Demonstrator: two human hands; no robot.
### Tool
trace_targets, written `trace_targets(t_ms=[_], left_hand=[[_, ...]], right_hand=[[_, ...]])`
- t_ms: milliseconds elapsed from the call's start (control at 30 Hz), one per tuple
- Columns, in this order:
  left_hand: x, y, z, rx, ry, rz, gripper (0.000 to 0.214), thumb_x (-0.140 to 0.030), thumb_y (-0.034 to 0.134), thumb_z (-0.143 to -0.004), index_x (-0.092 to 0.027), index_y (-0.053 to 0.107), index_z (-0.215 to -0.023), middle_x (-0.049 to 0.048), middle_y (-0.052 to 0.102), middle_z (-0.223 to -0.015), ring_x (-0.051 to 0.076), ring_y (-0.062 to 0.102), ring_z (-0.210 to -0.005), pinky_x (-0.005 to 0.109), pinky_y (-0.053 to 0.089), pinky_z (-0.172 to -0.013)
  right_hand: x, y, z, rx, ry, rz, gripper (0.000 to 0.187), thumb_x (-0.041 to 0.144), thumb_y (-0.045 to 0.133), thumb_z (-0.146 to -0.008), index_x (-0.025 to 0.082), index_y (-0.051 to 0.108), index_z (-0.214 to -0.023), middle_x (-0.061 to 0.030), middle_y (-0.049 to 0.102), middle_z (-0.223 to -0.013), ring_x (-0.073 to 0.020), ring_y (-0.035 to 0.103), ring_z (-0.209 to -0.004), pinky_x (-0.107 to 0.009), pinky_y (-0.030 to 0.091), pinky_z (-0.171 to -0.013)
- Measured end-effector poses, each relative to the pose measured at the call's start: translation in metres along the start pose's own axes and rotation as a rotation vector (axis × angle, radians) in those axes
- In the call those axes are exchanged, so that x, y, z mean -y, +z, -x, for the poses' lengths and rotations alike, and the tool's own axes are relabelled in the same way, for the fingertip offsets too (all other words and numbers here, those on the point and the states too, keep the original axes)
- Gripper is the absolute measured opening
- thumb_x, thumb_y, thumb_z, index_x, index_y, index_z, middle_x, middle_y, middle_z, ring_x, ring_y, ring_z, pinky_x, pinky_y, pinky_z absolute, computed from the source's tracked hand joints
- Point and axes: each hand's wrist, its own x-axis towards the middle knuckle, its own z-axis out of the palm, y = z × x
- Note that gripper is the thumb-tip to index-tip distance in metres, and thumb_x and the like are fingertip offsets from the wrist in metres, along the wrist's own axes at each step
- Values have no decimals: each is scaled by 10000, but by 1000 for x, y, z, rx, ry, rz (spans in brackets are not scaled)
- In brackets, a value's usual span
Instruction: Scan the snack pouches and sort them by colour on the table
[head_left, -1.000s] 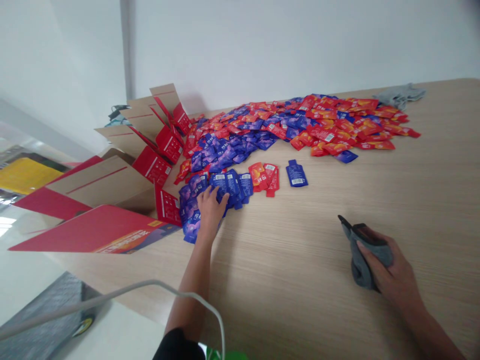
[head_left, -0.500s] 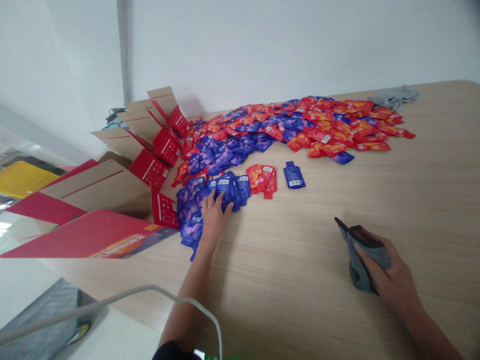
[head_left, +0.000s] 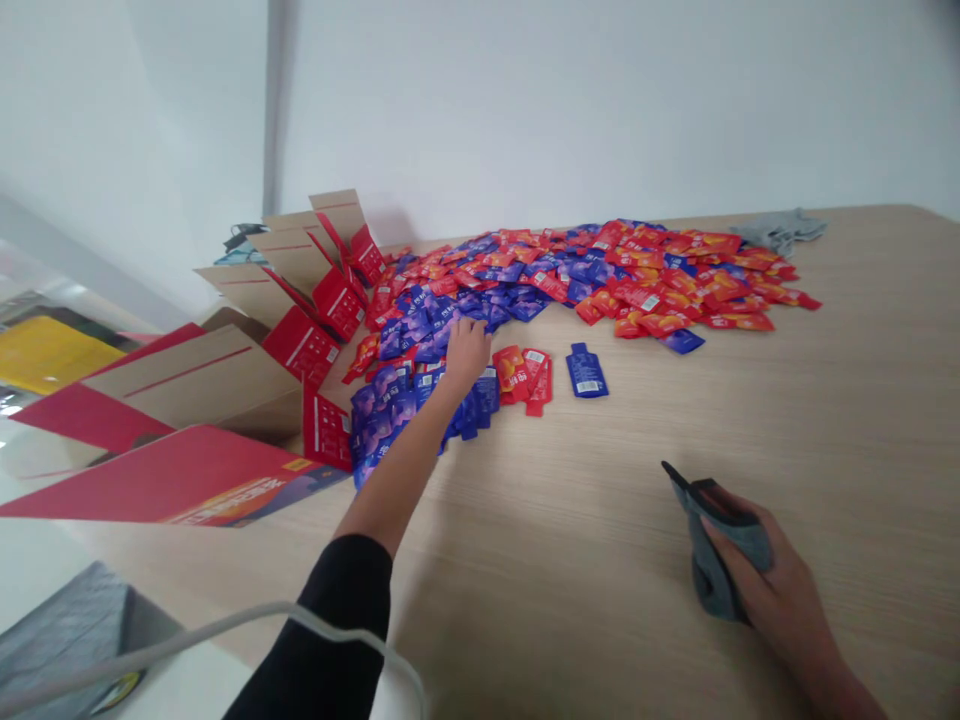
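Note:
My left hand reaches to the front of a long heap, its fingers curled down over blue sachets. The fingertips are partly hidden, so what they grip, if anything, does not show. Under my forearm lies a spread group of blue pouches with purple prints. To the right sit a few red-orange sachets and one lone blue sachet, lying flat. Held low at the right, my right hand is closed around a folded grey cloth item with black edges; its exact kind is unclear.
Mixed red and blue sachets are heaped along the wall. Open red cartons with raised flaps stand at the left. A grey cloth lies at the back right. A pale cable crosses the lower left, over my left sleeve.
My left hand has moved forward and right, from the nearer blue sachets to the heap's front edge, and its fingers have curled. My right hand keeps the grey cloth item. The view has tilted slightly.

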Motion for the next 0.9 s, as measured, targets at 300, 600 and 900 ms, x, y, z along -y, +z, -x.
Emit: trace_targets(t_ms=[300, 600, 900], left_hand=[[38, 33, -48, 99, -37, -172, 369, -329, 716, -939, -97, 606, -1204, 214, 574, -1282, 348, 494, -1279, 430, 378, -1099], [56, 33, -52, 243, -9, -310, 359, -414, 686, -999, -146, 654, -1236, 137, 633, -1302, 282, 623, -1192, 477, 517, -1039], [47, 34, -46, 314, 9, -362, 391, -387, 672, -1019, -160, 618, -1333, 117, 636, -1326, 254, 668, -1136, 466, 593, -958]], right_hand=[[-5, 5, -5, 29, -52, -3, 570, 632, 619, -892, 255, 647, -1319, -104, 752, -1294, -361, 701, -1210, -494, 582, -1001], [-4, 5, -6, 65, -76, -1, 539, 620, 600, -911, 264, 649, -1313, -94, 746, -1311, -345, 704, -1211, -460, 587, -991], [-6, 7, -7, 79, -74, 5, 538, 619, 606, -901, 268, 653, -1307, -85, 753, -1300, -327, 711, -1207, -438, 591, -983]])
